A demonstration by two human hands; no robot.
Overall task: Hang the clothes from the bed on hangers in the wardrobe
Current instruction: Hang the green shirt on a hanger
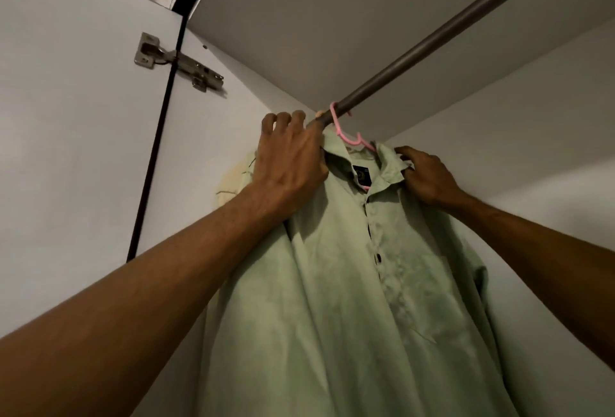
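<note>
A pale green button-up shirt (pixel 349 283) hangs on a pink plastic hanger (pixel 346 135), whose hook sits over the dark wardrobe rail (pixel 432 40). My left hand (pixel 289 157) grips the shirt's left shoulder by the collar, with its fingertips up near the rail's end. On the other side, my right hand (pixel 429 177) pinches the right collar and shoulder. Behind my left hand a cream-yellow garment (pixel 234 180) hangs against the side wall, mostly hidden.
The wardrobe's white side panel (pixel 83 150) carries a metal door hinge (pixel 176 62) at upper left. The top shelf's underside (pixel 332 17) sits just above the rail. The white back wall (pixel 532 123) is on the right.
</note>
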